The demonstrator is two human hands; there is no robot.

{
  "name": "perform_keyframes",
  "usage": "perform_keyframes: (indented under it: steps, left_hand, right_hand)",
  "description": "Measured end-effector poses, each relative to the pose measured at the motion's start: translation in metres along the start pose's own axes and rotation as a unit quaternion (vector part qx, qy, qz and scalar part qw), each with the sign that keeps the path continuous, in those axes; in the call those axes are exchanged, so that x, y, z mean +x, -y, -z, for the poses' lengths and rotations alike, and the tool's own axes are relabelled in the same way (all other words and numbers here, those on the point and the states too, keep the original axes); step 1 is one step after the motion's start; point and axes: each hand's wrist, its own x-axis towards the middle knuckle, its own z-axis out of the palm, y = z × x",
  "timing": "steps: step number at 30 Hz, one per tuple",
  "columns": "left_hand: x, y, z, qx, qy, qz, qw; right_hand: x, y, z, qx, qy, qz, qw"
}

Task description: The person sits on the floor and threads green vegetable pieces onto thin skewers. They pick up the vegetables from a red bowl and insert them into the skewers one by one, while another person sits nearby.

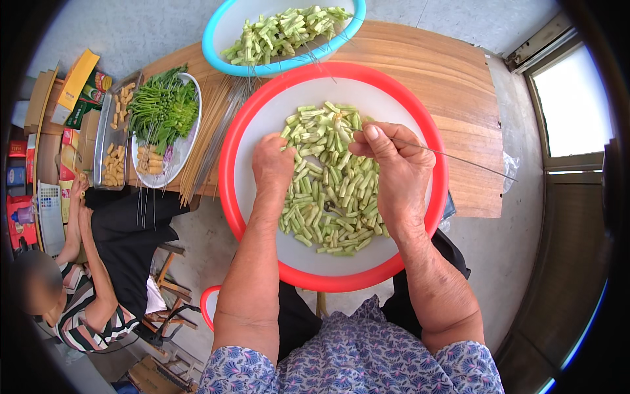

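A large white basin with a red rim (334, 283) stands before me, holding many short cut pieces of green beans (315, 221). My right hand (393, 152) pinches a thin metal skewer (457, 158) above the basin's right part; a bean piece (340, 123) is at or near its inner end. Over the basin's left part, my left hand (274, 162) has its fingers curled at the edge of the pile, with a green piece partly visible at the fingertips.
Behind lies a blue-rimmed basin (210, 47) with threaded bean pieces. On the wooden table (457, 108) are bundled wooden skewers (202, 143), metal skewers (224, 118), a plate (189, 143) of greens and a metal tray (101, 147). Another person (93, 295) sits at the left.
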Motion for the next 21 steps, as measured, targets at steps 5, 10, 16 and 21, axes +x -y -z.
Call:
perform_keyframes:
  steps: [5,10,16,21]
  left_hand:
    - [0.001,-0.026,0.033,-0.533,-0.012,0.185,0.826]
    - [-0.002,-0.041,0.045,-0.604,0.002,0.201,0.771]
    - [-0.007,-0.049,0.047,-0.599,0.028,0.177,0.781]
    - [-0.008,-0.052,0.048,-0.585,0.028,0.168,0.793]
  right_hand:
    - [0.001,-0.002,0.0,-0.007,0.01,-0.003,1.0]
    - [-0.002,-0.005,-0.004,-0.021,0.022,-0.006,1.0]
    - [-0.006,-0.005,-0.006,-0.042,0.042,0.02,0.998]
    - [-0.009,-0.001,-0.006,-0.04,0.04,0.042,0.998]
